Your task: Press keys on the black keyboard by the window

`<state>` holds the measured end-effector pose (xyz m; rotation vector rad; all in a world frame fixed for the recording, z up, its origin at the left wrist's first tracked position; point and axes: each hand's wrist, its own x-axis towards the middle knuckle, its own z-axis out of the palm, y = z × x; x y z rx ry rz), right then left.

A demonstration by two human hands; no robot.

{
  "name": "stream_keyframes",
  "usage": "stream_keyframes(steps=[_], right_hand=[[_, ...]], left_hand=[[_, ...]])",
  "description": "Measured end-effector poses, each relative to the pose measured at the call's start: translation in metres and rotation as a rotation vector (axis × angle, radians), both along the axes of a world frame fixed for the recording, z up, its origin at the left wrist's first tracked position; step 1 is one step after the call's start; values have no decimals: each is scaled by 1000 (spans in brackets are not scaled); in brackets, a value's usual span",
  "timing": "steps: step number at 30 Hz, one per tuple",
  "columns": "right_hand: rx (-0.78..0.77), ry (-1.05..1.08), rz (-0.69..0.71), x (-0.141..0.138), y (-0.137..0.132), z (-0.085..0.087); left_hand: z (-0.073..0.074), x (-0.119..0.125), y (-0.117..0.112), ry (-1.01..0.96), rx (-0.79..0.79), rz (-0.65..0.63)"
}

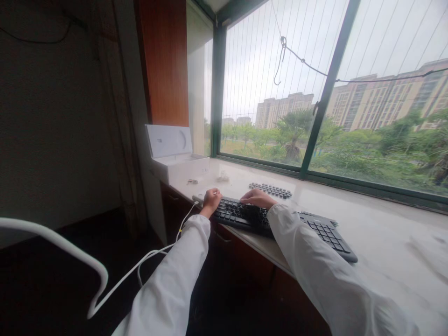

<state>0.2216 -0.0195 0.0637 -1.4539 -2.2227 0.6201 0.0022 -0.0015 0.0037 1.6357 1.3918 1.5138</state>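
Observation:
A black keyboard (234, 217) lies along the front edge of the white counter, with a dark patch among its keys near the middle. At its left end is my left hand (211, 202), fingers curled closed; a tiny pale thing seems to show at the fingertips, too small to name. My right hand (259, 199) reaches over the back rows, its fingers bent together and touching the keys; whatever they pinch is hidden. My right sleeve covers part of the keyboard, and the number pad (327, 235) shows beyond it. Behind the right hand lie rows of loose dark keycaps (271, 190).
An open white box (178, 165) stands at the counter's far left. Near it lie a small metallic object (192, 181) and a crumpled clear piece (223, 176). A white cable (182, 226) hangs over the front edge at left. The window (266, 93) borders the counter's back.

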Motion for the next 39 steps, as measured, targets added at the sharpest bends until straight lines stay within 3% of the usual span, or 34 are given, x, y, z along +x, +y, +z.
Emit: stream_keyframes(steps=[16,39], right_hand=[[-46,15,-161,-13,9,-15],[8,-38,-128,-14,2,-12]], left_hand=[[-2,-1,1,9,15,17],[-4,-1,3,-28,32,7]])
